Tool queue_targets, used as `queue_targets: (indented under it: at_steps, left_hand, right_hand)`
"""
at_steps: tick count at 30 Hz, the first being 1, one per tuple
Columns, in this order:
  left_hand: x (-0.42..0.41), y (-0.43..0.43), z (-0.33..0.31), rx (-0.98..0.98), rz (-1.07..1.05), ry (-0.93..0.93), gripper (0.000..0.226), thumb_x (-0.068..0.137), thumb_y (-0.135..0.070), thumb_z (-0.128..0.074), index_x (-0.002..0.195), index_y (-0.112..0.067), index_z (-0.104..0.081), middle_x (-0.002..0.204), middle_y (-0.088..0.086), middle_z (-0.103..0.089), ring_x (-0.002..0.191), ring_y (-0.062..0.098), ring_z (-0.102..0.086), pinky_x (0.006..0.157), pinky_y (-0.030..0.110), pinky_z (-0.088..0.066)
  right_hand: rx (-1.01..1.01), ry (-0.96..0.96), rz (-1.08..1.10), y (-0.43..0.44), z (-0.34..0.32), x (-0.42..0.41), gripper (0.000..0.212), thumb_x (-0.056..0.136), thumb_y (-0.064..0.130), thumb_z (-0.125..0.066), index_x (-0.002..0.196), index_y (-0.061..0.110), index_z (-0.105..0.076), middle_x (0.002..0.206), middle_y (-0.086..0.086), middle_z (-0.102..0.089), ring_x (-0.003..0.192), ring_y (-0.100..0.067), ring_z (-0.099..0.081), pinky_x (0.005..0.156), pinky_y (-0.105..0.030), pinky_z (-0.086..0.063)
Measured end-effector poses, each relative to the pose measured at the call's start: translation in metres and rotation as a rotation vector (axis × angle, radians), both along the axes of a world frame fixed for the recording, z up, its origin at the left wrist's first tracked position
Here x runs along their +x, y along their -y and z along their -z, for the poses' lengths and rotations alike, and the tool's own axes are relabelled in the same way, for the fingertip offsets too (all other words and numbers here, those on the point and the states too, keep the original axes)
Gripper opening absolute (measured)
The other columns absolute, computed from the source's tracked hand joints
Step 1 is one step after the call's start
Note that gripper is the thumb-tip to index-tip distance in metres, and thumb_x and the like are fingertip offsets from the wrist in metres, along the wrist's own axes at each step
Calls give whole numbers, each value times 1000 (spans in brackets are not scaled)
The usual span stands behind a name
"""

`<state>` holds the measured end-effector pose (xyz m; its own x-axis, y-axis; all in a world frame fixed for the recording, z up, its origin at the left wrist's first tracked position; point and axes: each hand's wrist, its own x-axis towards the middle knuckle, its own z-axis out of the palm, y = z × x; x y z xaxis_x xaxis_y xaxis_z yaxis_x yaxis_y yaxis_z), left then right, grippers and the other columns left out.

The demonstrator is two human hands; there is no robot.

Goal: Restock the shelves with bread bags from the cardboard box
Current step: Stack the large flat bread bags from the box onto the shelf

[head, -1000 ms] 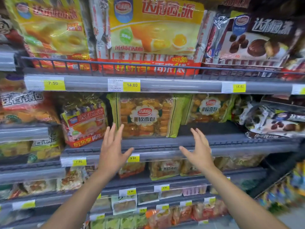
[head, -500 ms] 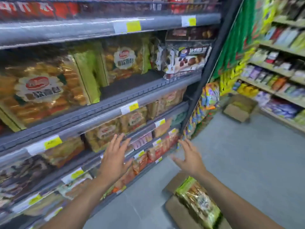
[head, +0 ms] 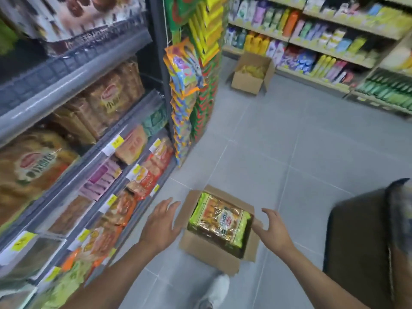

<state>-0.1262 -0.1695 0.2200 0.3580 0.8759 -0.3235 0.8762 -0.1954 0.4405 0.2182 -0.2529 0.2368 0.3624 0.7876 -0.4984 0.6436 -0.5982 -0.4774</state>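
Grey floor (head: 278,152), cardboard box (head: 209,253) (bread bag (head: 219,221) inside), spread hands flanking.

Head-worn view, steeply down over cardboard box (head: 207,256)

Both arms reached forward and down, bare as far as could be seen. The left forearm (head: 107,279) came in from the near left and the right forearm (head: 323,273) from the near right. The left hand (head: 159,224) showed its back to the camera, with the fingers straight and a little spread and the thumb standing out to the right. It held nothing. The right hand (head: 275,230) was about level with it and well apart to the right, its palm turned to the left and its fingers loosely bent. It held nothing either.
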Motion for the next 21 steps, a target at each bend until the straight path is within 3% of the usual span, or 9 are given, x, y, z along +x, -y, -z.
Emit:
queue_targets:
  at_steps: [8, 12, 17, 21]
  left_hand:
    - [56, -40, 122, -280, 32, -54, 76, 96, -40, -63, 159, -23, -25, 162, 2, -33, 149, 21, -31, 112, 34, -38]
    - [84, -68, 200, -331, 38, -72, 61, 93, -27, -66, 149, -18, -42, 147, 2, -48, 140, 24, -42, 104, 36, -45]
    - [106, -92, 319, -445, 36, -69, 53, 94, -27, -57, 145, -19, -45, 144, 4, -52, 131, 24, -51, 107, 38, -46]
    - [132, -107, 401, -472, -12, -42, 64, 95, -33, -59, 153, -16, -38, 151, 5, -47, 136, 27, -48, 112, 43, -44]
  right_hand:
    - [-284, -159, 214, 4, 121, 48, 68, 96, 32, -65, 153, 10, -36, 154, -11, -44, 139, -28, -45, 113, -35, -36]
    - [-361, -211, 291, -14, 206, 56, 63, 97, 33, -63, 151, 12, -38, 149, -10, -51, 133, -27, -52, 107, -34, -43]
    - [-376, -252, 408, -38, 309, 62, 61, 98, 31, -62, 150, 10, -38, 149, -11, -51, 130, -30, -54, 102, -33, -44]
    - [-372, -294, 538, -49, 399, 65, 53, 98, 25, -63, 145, 7, -44, 140, -9, -57, 123, -30, -58, 95, -34, -45]
